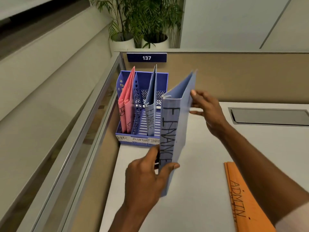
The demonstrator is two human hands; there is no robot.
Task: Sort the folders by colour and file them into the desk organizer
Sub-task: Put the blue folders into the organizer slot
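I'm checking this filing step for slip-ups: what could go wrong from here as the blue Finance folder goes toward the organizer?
The held blue folder blocks the view of the organizer's right side, so it could land in the wrong slot. The blue folder already filed seems to gape slightly at its top, so the incoming one might slip between its covers.

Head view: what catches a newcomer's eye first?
The blue FINANCE folder, gripped upright mid-frame by the left hand and right hand. Behind it the desk organizer holds two pink HR folders at left and a filed blue folder further right; orange ADMIN folders lie flat at lower right.
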